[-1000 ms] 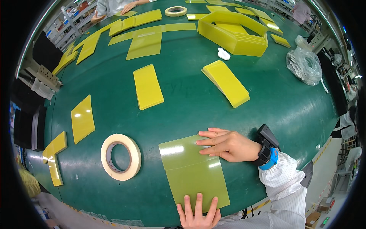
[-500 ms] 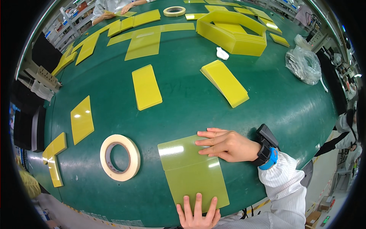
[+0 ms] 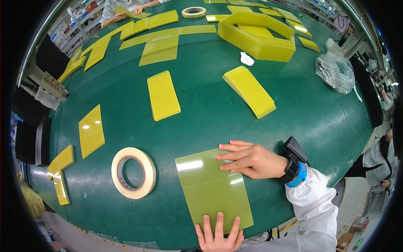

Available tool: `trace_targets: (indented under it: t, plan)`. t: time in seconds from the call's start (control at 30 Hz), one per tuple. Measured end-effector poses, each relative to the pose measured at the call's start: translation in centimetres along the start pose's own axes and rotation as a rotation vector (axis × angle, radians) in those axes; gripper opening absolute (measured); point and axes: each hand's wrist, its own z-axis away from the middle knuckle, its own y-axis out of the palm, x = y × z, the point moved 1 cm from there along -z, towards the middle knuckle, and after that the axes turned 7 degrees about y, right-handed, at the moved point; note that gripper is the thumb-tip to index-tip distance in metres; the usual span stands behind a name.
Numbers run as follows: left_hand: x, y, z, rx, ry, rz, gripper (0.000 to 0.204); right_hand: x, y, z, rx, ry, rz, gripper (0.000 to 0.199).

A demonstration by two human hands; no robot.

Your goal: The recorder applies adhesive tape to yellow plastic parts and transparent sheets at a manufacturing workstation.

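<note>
At your near table (image 3: 201, 130) edge, your left hand (image 3: 219, 239) lies palm down, fingers slightly spread and nearly straight, tips on the near end of a translucent yellow-green lower panel (image 3: 216, 201); you grip nothing with it. A translucent yellow-green upper panel (image 3: 197, 167) lies directly beyond, meeting the lower one along a slanting seam; whether the edges butt or overlap cannot be told. Your right hand (image 3: 258, 160), with a blue wristband (image 3: 299, 174) behind it, reaches in from the right, fingers extended and a little apart, tips flat on the upper panel's far right portion, closed on nothing; the pressure cannot be judged. Your right sleeve (image 3: 312, 197) crosses the table's near right edge. Left of the panels, across a strip of green surface, a cream tape roll (image 3: 149, 174) lies flat. Farther left are an L-shaped pair of yellow strips (image 3: 62, 157) and a yellow rhombic plate (image 3: 92, 132), near the left edge. Beyond a broader green stretch sit a left rectangular stack (image 3: 163, 95) and a right rectangular stack (image 3: 249, 91), well apart, the latter's edges fanned. Past them stand nested hexagonal frames (image 3: 275, 50), with a clear plastic bag (image 3: 336, 73) by the right edge. At the far side, a co-worker's hands (image 3: 139, 9) are at a yellow sheet.
</note>
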Motion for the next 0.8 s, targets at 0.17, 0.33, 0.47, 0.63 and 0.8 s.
trace_targets:
  t: [0.17, 0.33, 0.47, 0.63, 0.8]
  plan:
    - [0.2, 0.2, 0.1, -0.003, -0.005, 0.008, 0.039, 0.0, 0.2, -0.2, -0.004, 0.004, 0.005, 0.028]
    - [0.1, -0.1, 0.0, -0.004, -0.001, -0.004, 0.040, 0.3, 0.0, -0.1, -0.057, -0.029, 0.029, 0.026]
    - [0.5, 0.1, 0.0, -0.004, -0.002, 0.008, 0.039, 1.7, 0.6, -0.5, -0.105, -0.076, 0.064, 0.026]
    - [0.2, 0.2, 0.1, -0.015, -0.002, 0.012, 0.039, 2.7, 1.6, -0.2, -0.013, -0.144, 0.170, 0.031]
    - [-0.2, 0.2, 0.0, -0.015, 0.001, 0.011, 0.039, 2.6, 1.4, 0.1, -0.005, -0.152, 0.236, 0.030]
